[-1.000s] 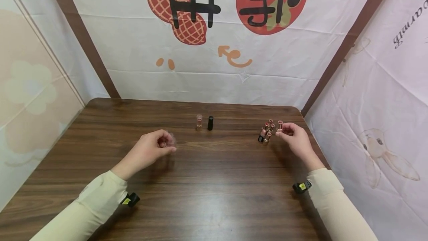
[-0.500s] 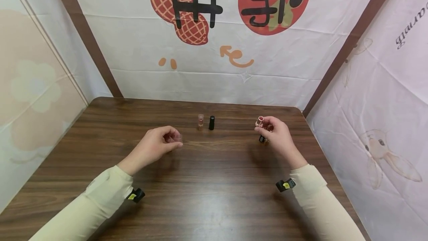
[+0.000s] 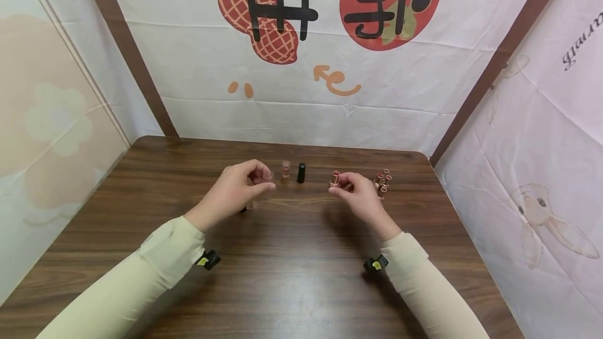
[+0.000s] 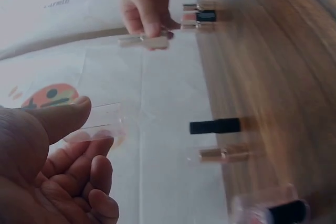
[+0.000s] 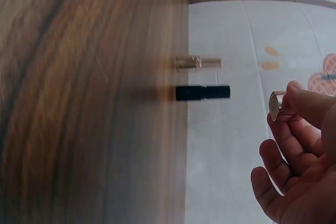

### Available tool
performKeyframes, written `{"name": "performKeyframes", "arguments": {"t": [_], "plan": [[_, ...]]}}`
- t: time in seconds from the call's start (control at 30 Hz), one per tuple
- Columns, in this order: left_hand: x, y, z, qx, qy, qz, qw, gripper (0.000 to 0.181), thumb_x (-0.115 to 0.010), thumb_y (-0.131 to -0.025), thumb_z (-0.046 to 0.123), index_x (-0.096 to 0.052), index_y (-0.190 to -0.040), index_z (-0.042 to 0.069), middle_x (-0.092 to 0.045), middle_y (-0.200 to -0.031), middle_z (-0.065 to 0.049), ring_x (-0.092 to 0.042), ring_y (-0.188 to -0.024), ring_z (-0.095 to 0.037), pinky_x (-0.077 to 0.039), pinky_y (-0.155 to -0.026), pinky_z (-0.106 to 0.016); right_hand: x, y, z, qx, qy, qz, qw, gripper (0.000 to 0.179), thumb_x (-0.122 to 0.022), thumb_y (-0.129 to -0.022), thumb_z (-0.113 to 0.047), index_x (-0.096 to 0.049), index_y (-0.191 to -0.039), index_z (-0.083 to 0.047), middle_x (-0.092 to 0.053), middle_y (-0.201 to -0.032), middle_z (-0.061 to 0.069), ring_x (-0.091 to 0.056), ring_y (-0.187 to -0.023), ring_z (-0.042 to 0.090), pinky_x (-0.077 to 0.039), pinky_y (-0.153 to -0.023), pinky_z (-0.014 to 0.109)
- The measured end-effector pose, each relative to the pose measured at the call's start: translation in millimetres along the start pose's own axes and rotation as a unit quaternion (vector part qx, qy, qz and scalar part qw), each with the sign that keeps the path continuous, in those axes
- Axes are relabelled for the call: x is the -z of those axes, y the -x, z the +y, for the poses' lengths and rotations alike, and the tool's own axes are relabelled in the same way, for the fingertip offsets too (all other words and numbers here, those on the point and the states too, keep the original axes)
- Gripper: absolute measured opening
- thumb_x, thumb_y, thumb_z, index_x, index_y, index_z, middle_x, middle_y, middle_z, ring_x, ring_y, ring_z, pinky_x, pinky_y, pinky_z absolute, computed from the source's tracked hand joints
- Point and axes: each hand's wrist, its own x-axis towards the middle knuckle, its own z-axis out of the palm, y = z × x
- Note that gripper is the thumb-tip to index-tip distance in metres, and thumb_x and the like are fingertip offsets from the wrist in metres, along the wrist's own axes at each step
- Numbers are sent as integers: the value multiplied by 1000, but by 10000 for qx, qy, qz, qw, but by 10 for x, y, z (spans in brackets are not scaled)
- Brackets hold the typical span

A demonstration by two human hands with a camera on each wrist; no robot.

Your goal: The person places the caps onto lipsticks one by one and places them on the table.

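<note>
Pinching: right hand (image 3: 361,199), lipstick (image 3: 335,179) at its edge nearest black tube (image 3: 301,173) | left hand (image 3: 234,191), clear piece (image 4: 106,118), left of black tube

Dark-brown wood-grain tabletop (image 3: 301,281), lower half of head view. Centre: upright clear-capped rose-gold tube (image 3: 286,173) beside upright black cylinder (image 3: 301,173). Right: clustered rose-gold tubes (image 3: 387,180). Left: partly hidden black-and-clear piece (image 3: 243,210).

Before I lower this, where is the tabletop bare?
Widest: the tabletop between the sleeves. Also bare: left of the left hand, toward the back corner. Crowded: the lipstick cluster beside the right hand; the clear-capped lipstick and black tube mid-table; the black-ended tube near the left hand.
</note>
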Motion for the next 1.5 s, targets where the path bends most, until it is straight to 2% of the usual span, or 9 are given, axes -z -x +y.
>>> {"name": "performKeyframes", "arguments": {"t": [0.17,0.33,0.63,0.87,0.97,1.13,1.27,1.4,1.5], "plan": [[0,-199,137,-216,89,36,9997,24,-79,-91,34,-67,-106,20,-69,-98,4,-64,-85,-16,-54,-76,-36,-145,-3,-45,104,93,-116,9998,18,-82,-88,-31,-76,-99,-19,-69,-94,-3,-62,-82,14,-52,-72,31],[-40,-350,269,-418,231,51,9988,25,-80,-90,37,-67,-105,21,-70,-97,6,-65,-85,-15,-55,-77,-37,-267,-15,-133,167,44,-280,9995,16,-83,-88,-32,-77,-99,-21,-67,-94,-4,-60,-83,13,-53,-72,32],[-208,-454,394,-787,225,-40,9966,18,-82,-90,29,-67,-99,22,-70,-90,7,-64,-78,-13,-54,-69,-32,-440,-60,-318,387,-185,-383,9983,17,-86,-86,-23,-77,-100,-19,-68,-96,-3,-61,-90,16,-52,-78,34],[-293,-478,379,-821,236,-144,9962,16,-82,-90,24,-68,-98,20,-71,-90,7,-65,-80,-12,-53,-72,-31,-466,-66,-442,389,-278,-405,9980,17,-84,-87,-26,-75,-100,-19,-69,-98,0,-62,-91,14,-53,-79,34],[-315,-492,357,-821,180,-171,9963,15,-81,-90,23,-68,-98,20,-71,-90,7,-64,-80,-13,-54,-72,-32,-449,-65,-482,281,-465,-429,9976,17,-83,-88,-26,-75,-101,-18,-71,-96,-1,-64,-87,15,-54,-76,34],[-348,-515,329,-825,104,-247,9962,17,-81,-90,23,-68,-99,19,-69,-91,6,-63,-80,-14,-53,-71,-33,-429,-83,-514,185,-804,-475,9955,17,-82,-90,-24,-74,-102,-16,-73,-91,-2,-66,-82,26,-54,-68,32],[-382,-533,304,-820,-57,-252,9963,19,-81,-90,26,-67,-100,19,-69,-91,5,-62,-79,-14,-52,-70,-33,-416,-91,-537,202,-767,-478,9957,17,-81,-90,-25,-74,-104,-16,-71,-91,-3,-65,-82,24,-53,-67,29],[-409,-546,291,-814,-182,-201,9963,19,-81,-91,27,-67,-100,18,-69,-91,5,-61,-79,-14,-51,-70,-32,-406,-86,-567,232,-619,-410,9970,17,-81,-91,-23,-74,-104,-16,-71,-92,-4,-63,-82,17,-53,-70,32],[-410,-551,289,-828,-249,-162,9961,19,-81,-90,27,-67,-99,17,-69,-90,5,-62,-80,-14,-52,-71,-32,-412,-96,-588,317,-488,-325,9978,17,-81,-90,-22,-74,-104,-15,-70,-94,-4,-63,-87,17,-54,-78,39]]}}
